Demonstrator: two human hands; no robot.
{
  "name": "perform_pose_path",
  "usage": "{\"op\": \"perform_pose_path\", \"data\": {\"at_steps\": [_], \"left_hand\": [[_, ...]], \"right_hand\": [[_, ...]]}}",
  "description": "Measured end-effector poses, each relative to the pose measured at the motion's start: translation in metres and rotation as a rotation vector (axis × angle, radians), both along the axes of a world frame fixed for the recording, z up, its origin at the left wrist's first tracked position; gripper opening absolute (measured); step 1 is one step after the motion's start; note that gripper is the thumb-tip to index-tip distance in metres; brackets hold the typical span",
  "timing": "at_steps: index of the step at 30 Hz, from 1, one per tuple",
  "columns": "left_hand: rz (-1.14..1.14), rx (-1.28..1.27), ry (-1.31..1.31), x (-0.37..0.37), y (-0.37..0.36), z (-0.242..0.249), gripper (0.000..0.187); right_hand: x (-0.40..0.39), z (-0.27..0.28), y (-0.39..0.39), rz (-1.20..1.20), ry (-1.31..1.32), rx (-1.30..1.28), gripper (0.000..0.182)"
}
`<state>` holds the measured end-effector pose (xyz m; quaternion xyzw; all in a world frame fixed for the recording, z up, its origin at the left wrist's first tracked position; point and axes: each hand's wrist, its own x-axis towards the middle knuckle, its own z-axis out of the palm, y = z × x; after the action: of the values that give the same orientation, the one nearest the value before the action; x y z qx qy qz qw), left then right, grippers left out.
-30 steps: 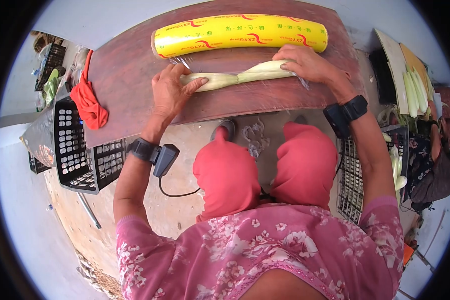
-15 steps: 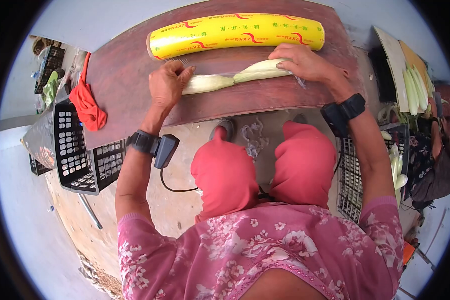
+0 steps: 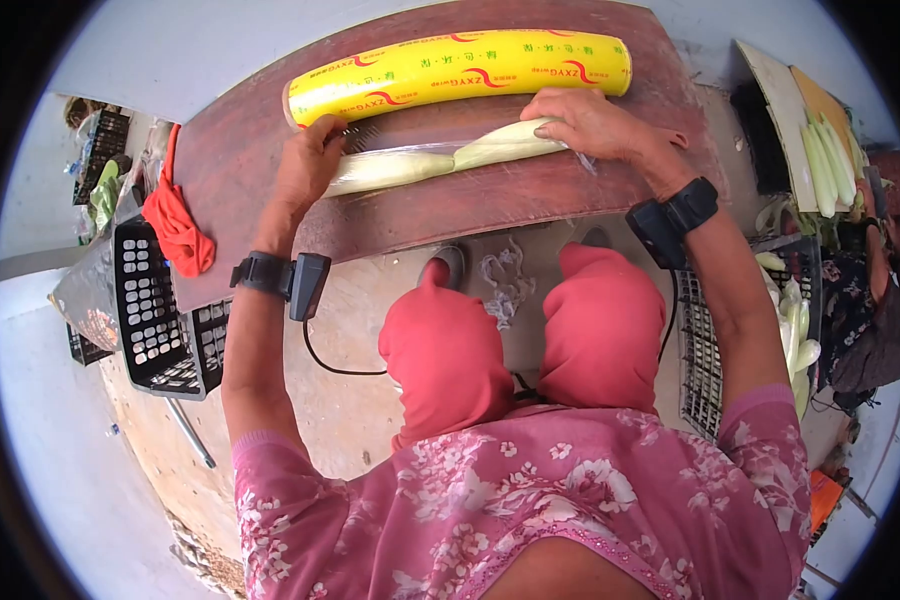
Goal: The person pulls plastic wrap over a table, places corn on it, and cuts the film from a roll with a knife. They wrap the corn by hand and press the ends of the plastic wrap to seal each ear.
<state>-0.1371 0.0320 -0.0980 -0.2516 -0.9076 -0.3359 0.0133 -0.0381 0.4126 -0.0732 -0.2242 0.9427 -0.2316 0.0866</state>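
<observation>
Two pale green ears of corn in their husks lie end to end on the dark red table (image 3: 410, 228), the left ear (image 3: 395, 170) and the right ear (image 3: 505, 143). Clear plastic film (image 3: 420, 146) stretches over them from the big yellow roll of cling film (image 3: 460, 75) behind. My left hand (image 3: 310, 160) is closed in a pinch on the film, just past the left ear's end; a small toothed strip (image 3: 362, 137) shows beside its fingers. My right hand (image 3: 588, 125) is closed over the right ear's outer end, thumb on the husk, with loose film beneath.
A red cloth (image 3: 178, 232) hangs off the table's left edge above a black crate (image 3: 150, 310). At right stand another black crate (image 3: 700, 350) and a board with several pale ears (image 3: 825, 175). Another person (image 3: 875, 330) is partly visible at the far right.
My left hand has moved left and slightly up, drawing the film out beyond the left ear. My right hand stays on the right ear. The whole view has shifted a little.
</observation>
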Motion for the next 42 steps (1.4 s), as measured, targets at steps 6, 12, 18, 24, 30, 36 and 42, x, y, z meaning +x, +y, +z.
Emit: {"op": "perform_pose_path", "data": {"at_steps": [6,12,18,24,30,36,42], "left_hand": [[-0.022,-0.085,0.638,0.049,0.025,0.035,0.025],[-0.362,-0.27,0.508,0.072,0.045,0.018,0.048],[-0.266,-0.421,0.489,0.066,0.031,0.003,0.065],[-0.268,-0.429,0.458,0.055,0.021,0.01,0.063],[-0.328,-0.402,0.429,0.044,0.016,0.012,0.065],[-0.314,-0.405,0.488,0.051,0.018,0.012,0.064],[-0.227,-0.485,0.529,0.072,0.016,0.001,0.062]], "right_hand": [[0.002,0.002,-0.002,-0.026,-0.014,0.008,0.029],[0.0,0.0,-0.001,-0.027,-0.019,-0.005,0.028],[0.002,0.002,-0.005,-0.051,-0.047,0.014,0.028],[0.0,0.001,-0.004,-0.055,-0.061,0.021,0.028],[0.001,0.004,-0.005,-0.059,-0.046,0.048,0.028],[0.002,0.005,-0.004,-0.072,-0.047,0.054,0.028],[0.001,0.005,-0.005,-0.075,-0.047,0.059,0.028]]}}
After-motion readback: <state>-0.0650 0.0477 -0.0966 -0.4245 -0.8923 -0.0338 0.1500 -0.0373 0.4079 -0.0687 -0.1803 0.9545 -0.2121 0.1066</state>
